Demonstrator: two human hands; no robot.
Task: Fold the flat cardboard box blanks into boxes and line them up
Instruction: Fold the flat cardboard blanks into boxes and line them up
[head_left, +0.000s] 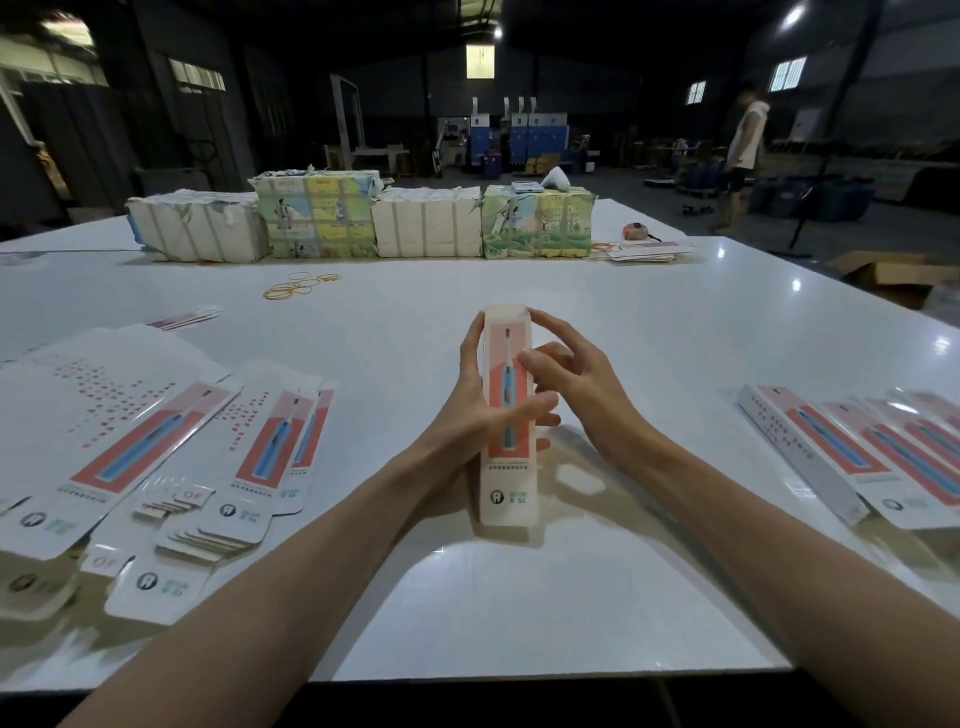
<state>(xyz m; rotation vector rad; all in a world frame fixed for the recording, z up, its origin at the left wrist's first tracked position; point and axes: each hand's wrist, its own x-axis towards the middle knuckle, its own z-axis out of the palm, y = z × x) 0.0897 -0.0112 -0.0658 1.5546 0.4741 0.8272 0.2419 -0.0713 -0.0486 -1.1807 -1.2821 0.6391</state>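
Note:
A long, narrow folded box (508, 483) printed with a blue toothbrush on red stands lengthwise in front of me over the white table (519, 597). My left hand (470, 410) grips it from the left, thumb across its front. My right hand (566, 379) touches its right side, fingers reaching to the far top end. Flat box blanks (130, 431) lie spread and stacked at the left. Folded boxes (852, 447) lie side by side in a row at the right.
Wrapped bundles (363, 221) stand in a row along the table's far side. Yellow rubber bands (298, 287) lie in front of them. More flat blanks (649, 253) and a small tape measure (635, 231) sit at the far right. A person (743, 156) stands beyond the table.

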